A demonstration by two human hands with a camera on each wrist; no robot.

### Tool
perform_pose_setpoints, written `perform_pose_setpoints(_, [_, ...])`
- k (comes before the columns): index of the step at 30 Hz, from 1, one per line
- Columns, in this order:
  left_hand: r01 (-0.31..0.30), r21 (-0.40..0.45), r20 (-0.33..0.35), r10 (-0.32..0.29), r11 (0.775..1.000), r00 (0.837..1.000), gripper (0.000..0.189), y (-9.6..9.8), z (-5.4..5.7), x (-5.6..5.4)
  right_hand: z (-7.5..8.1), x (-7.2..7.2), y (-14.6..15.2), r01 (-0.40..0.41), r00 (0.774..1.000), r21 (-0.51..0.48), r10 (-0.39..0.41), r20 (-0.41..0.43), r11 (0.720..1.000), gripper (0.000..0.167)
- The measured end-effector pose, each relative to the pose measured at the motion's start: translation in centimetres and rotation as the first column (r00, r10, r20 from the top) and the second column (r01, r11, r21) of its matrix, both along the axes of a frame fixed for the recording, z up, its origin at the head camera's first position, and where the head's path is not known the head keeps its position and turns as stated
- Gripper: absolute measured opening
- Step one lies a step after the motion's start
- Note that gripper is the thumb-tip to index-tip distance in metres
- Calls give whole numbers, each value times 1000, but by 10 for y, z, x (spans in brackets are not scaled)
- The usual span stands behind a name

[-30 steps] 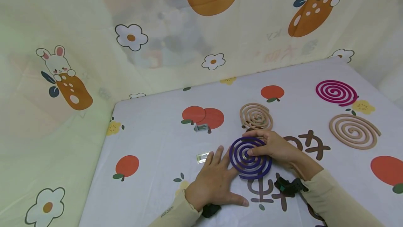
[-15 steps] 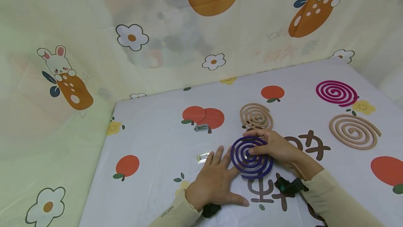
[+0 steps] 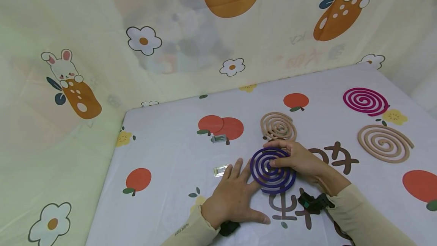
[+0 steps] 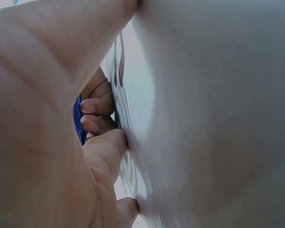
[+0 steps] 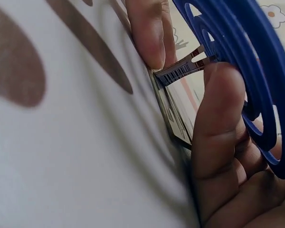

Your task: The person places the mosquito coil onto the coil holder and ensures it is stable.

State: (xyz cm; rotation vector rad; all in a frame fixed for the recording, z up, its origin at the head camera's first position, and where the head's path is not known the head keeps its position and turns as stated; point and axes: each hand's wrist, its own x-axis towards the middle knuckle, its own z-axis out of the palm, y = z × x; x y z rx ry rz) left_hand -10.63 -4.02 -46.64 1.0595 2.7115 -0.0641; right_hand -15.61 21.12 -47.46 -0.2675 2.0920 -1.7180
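A dark blue mosquito coil is tilted above the table in front of me. My right hand holds it, thumb near the centre and fingers curled behind it. In the right wrist view, the coil meets the upright prong of a metal coil stand, whose flat base lies on the cloth. A fingertip presses close by the foot of that prong. My left hand rests on the cloth, fingers spread, its index finger partly hidden behind the coil. The left wrist view shows the coil's edge beside curled fingers.
Two loose metal coil stands lie beyond my left hand. A tan coil sits just past my right hand. Farther right are another tan coil and a magenta coil. A printed curtain borders the table's back.
The blue coil has shifted slightly right and turned a little under my right hand. My left hand has stayed in place.
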Motion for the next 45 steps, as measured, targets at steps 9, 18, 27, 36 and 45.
perform_pose_setpoints(9, [0,-3,-12,0,1000,1000,116,0,-1,0,0,0,-2,8,1000,16,-8,0,1000,59])
perform_pose_setpoints(18, [-4,-3,8,4,1000,1000,115,0,0,0,1,1,-2,19,1000,27,-19,-10,999,60])
perform_pose_setpoints(27, [2,-7,-6,-2,1000,1000,115,-1,1,0,3,1,-1,27,998,99,-20,-67,995,59])
perform_pose_setpoints(36, [-19,-6,26,19,1000,999,116,-2,3,0,5,4,0,20,990,225,13,-143,974,62])
perform_pose_setpoints(45, [-23,-12,-5,23,1000,1000,119,-2,3,0,15,7,1,67,954,377,52,-296,924,61])
